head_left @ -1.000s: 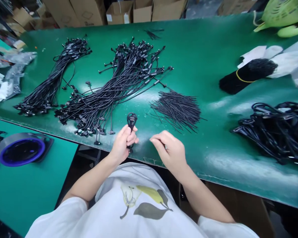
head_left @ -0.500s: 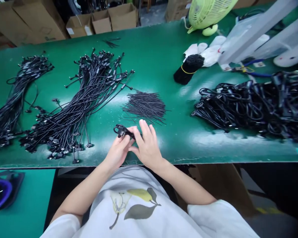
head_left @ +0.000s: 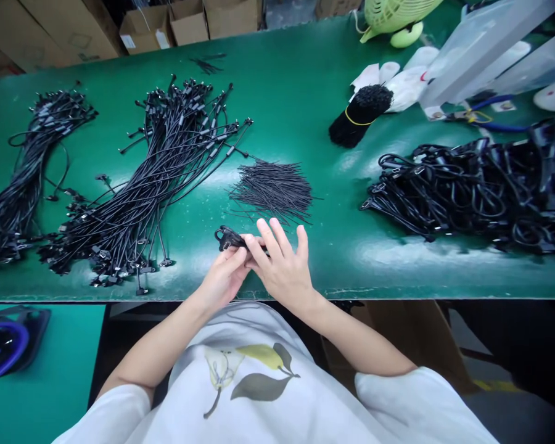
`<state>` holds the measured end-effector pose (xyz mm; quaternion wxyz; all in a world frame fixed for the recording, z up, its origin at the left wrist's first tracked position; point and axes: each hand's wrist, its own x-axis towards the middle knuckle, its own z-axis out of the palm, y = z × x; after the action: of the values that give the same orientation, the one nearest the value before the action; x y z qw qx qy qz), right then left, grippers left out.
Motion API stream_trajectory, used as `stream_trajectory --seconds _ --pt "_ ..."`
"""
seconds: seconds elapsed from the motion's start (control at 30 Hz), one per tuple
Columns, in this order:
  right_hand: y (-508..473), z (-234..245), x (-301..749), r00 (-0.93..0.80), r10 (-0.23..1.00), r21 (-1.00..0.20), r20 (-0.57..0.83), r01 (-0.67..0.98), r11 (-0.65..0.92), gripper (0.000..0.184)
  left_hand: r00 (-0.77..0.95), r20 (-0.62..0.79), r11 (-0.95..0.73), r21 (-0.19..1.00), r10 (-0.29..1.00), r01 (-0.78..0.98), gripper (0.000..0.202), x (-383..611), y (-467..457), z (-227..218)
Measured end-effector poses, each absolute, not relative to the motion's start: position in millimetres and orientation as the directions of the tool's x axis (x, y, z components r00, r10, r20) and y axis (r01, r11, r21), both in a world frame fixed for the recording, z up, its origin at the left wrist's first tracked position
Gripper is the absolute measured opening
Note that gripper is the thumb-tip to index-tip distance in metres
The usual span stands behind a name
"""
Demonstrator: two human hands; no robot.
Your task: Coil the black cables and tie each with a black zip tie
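My left hand (head_left: 222, 279) and my right hand (head_left: 282, 266) meet at the near edge of the green table (head_left: 305, 105). Together they grip a small coiled black cable (head_left: 228, 237); its looped end sticks out to the left of my fingers. The left hand pinches it from below. The right hand's thumb and forefinger close on it while its other fingers fan upward. Just beyond my hands lies a loose pile of thin black ties (head_left: 272, 188).
Straight black cables lie in a big heap (head_left: 157, 166) at centre left and a second bundle (head_left: 23, 179) at far left. Coiled cables are piled (head_left: 481, 185) at right. A banded black tie bundle (head_left: 358, 114), clear plastic trays, a green fan and cardboard boxes sit behind.
My right hand came in from the right and joined the left on the coiled cable, which tipped from upright to lying leftward. The camera swung right, showing the coiled pile.
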<state>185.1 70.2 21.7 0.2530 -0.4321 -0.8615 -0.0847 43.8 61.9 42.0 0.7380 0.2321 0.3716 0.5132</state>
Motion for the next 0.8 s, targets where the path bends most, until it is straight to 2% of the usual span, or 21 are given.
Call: stream_trajectory --seconds 0.27,0.6,0.8 --pt "63.1 29.3 184.2 -0.525 0.678 -0.042 0.515 0.774 0.632 0.058 0.179 -0.275 0.326 0.722 0.945 -0.610 0.027 38.9 58.9 46.7" --pt "66.5 29.2 179.5 -0.519 0.713 -0.160 0.472 0.745 0.648 0.060 0.187 -0.284 0.339 0.735 0.940 -0.587 0.034 37.7 60.9 46.2" --pt "67.7 29.4 177.8 -0.514 0.726 -0.190 0.457 0.741 0.644 0.060 0.190 -0.304 0.357 0.728 0.933 -0.586 0.037 38.0 62.1 43.9"
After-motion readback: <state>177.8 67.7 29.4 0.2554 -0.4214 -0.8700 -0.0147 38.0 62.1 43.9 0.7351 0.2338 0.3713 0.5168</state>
